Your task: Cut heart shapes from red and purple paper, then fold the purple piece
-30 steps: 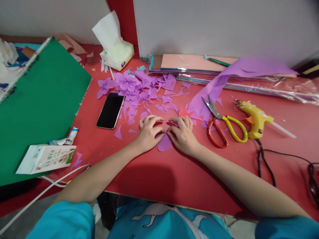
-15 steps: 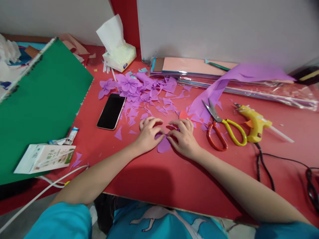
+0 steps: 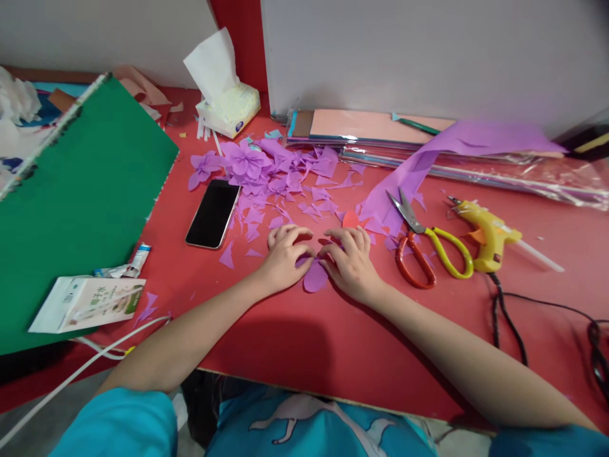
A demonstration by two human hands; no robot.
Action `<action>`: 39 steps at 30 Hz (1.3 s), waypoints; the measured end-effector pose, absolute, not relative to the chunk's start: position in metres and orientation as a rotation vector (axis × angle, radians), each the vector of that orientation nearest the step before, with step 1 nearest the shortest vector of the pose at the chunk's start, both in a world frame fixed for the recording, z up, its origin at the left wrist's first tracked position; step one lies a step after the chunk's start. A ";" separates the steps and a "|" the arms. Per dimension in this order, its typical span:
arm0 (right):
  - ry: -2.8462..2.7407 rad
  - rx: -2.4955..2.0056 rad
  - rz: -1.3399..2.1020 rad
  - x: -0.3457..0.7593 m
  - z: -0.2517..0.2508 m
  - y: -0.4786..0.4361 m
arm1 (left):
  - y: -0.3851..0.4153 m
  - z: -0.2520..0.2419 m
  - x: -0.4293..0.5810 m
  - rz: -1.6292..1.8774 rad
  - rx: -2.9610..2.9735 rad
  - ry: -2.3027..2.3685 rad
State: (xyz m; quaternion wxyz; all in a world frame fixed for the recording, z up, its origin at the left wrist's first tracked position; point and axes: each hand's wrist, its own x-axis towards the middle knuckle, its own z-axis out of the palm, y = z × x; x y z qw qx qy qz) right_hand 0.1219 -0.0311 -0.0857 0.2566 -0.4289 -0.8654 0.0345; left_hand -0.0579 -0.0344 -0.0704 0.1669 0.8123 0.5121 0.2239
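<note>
Between my hands, low over the red table [image 3: 280, 336], is a purple paper flower [image 3: 314, 278]; one rounded petal points toward me and the rest is mostly covered by fingers. My left hand [image 3: 288, 257] pinches its left side between thumb and forefinger. On the opposite side my right hand [image 3: 351, 257] pinches it in the same way, the two thumbs almost meeting. A red paper piece [image 3: 352, 219] lies just beyond my right fingers. Past both hands spread purple paper scraps [image 3: 285, 178], with a finished-looking purple flower [image 3: 246, 160] on top.
Scissors [image 3: 413, 230] with red and yellow handles lie on the right, beside a yellow glue gun [image 3: 488, 236] with a black cord. A phone [image 3: 213, 214] and tissue pack [image 3: 231, 108] are left of the scraps. A green board [image 3: 90, 190] covers the far left. Purple paper strip [image 3: 419, 168] crosses wrapped sheets.
The near petal has turned slightly and shifted a little to the right between my fingers. Both hands stay in nearly the same place, still pinching.
</note>
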 end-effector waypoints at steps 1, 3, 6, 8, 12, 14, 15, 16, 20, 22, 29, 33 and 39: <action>-2.349 -1.161 0.087 0.122 -0.085 -0.031 | -0.034 -0.071 -0.058 0.636 2.314 1.457; -2.358 -1.154 0.071 0.122 -0.085 -0.031 | -0.034 -0.071 -0.058 0.632 2.316 1.457; -2.365 -1.150 0.054 0.121 -0.085 -0.031 | -0.034 -0.071 -0.058 0.636 2.317 1.457; -2.367 -1.147 0.052 0.121 -0.086 -0.031 | -0.034 -0.070 -0.058 0.637 2.321 1.455; -2.327 -1.149 0.101 0.121 -0.087 -0.031 | -0.034 -0.070 -0.058 0.723 2.281 1.490; -2.258 -1.169 0.138 0.122 -0.087 -0.030 | -0.034 -0.071 -0.059 0.844 2.209 1.582; -2.223 -1.178 0.148 0.123 -0.087 -0.030 | -0.034 -0.072 -0.060 0.902 2.162 1.646; -2.195 -1.186 0.155 0.123 -0.086 -0.029 | -0.033 -0.072 -0.060 0.938 2.115 1.712; -2.152 -1.186 0.189 0.125 -0.085 -0.029 | -0.033 -0.070 -0.062 0.829 2.008 1.842; -2.146 -1.197 0.217 0.125 -0.084 -0.029 | -0.033 -0.067 -0.062 0.759 1.989 1.823; -2.126 -1.235 0.307 0.125 -0.084 -0.028 | -0.032 -0.062 -0.060 0.820 1.924 1.729; -2.114 -1.250 0.338 0.125 -0.084 -0.027 | -0.032 -0.060 -0.060 0.842 1.941 1.725; -2.177 -1.249 0.329 0.126 -0.084 -0.027 | -0.033 -0.061 -0.063 0.812 1.975 1.868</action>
